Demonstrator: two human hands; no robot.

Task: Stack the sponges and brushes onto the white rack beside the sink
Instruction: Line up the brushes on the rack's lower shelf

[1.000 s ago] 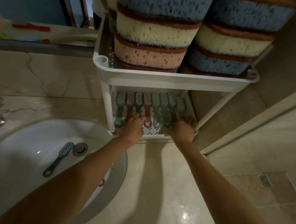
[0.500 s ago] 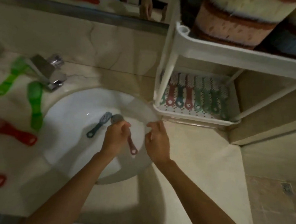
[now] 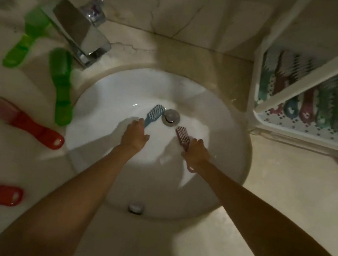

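You are looking through a single head-worn wide-angle view, facing steeply down from just above the sink [image 3: 231,175], close enough that both forearms are filling the lower frame. The faucet [image 3: 78,30] is sitting upper left, the white rack [image 3: 268,114] is crowding the right edge.

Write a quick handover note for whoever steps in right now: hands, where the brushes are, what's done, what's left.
Left hand: closed on the handle of the small blue scrub brush in the white sink basin, beside the drain.
Right hand: closed on the small maroon scrub brush, also in the basin.
Done: a row of small brushes lies on the white rack's lower shelf.
Left: rack these two, then the two green brushes and two red brushes on the counter, left of the basin.
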